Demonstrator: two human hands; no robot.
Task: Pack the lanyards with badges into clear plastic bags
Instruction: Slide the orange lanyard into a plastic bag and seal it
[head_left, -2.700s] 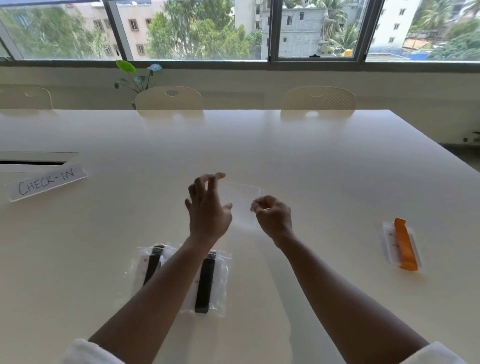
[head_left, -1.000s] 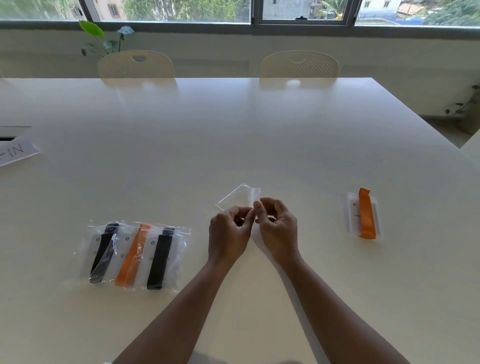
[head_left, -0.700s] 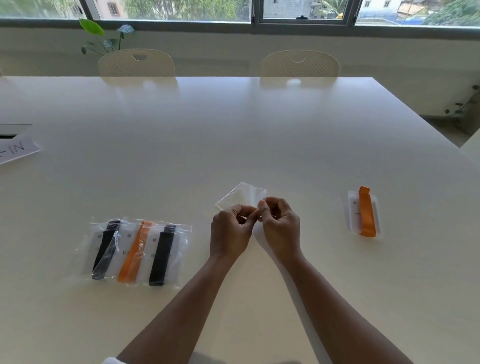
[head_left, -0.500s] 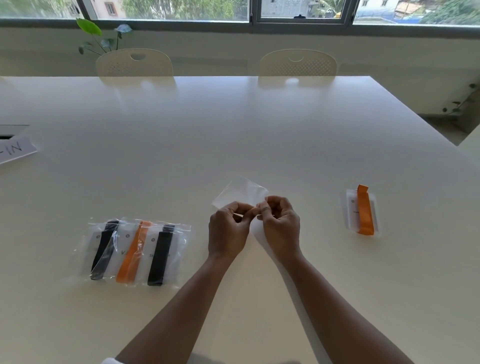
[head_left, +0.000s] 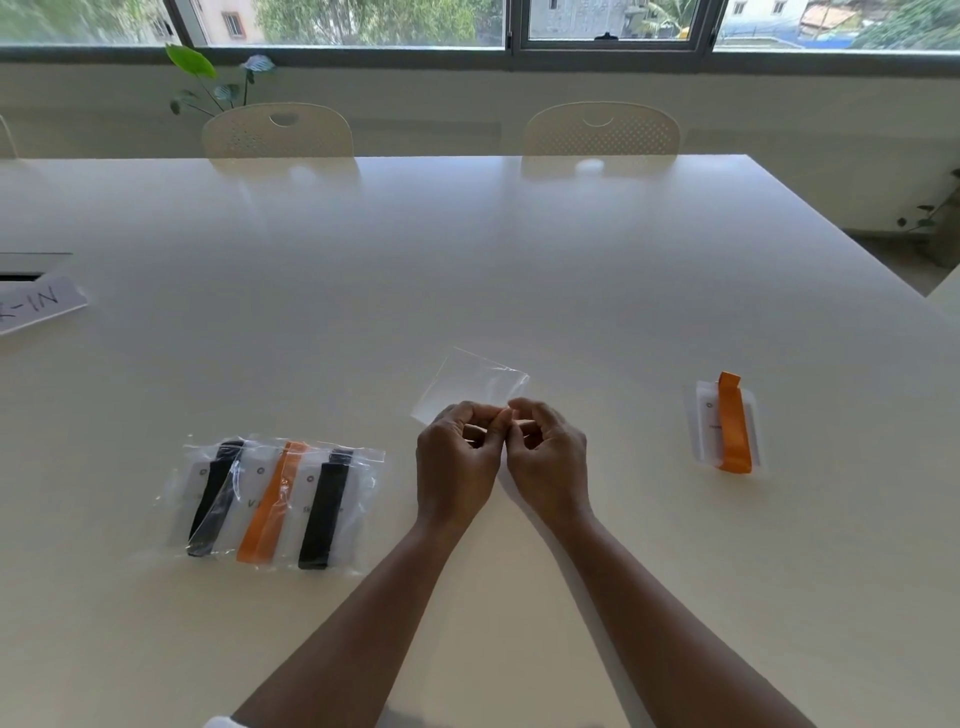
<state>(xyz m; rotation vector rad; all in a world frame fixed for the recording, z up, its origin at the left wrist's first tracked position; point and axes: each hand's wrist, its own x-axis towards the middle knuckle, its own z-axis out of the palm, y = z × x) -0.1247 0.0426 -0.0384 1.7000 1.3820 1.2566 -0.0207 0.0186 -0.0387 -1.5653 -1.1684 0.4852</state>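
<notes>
Head view: both hands meet at near edge of clear bag (head_left: 475, 382).
Left grip (head_left: 457, 467): fingers pinching bag edge.
Right grip (head_left: 550, 462): pinching same edge.
Bag: empty, angled up over worktop (head_left: 467, 249).
Left: three packed lanyards (head_left: 270, 499).
Right: orange lanyard (head_left: 730, 423), unbagged, well apart.

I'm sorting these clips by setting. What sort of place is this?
Probably an office meeting room set up as an event check-in desk: a long white table with chairs under a wide window, a handwritten sign, and bagged lanyards.
</notes>
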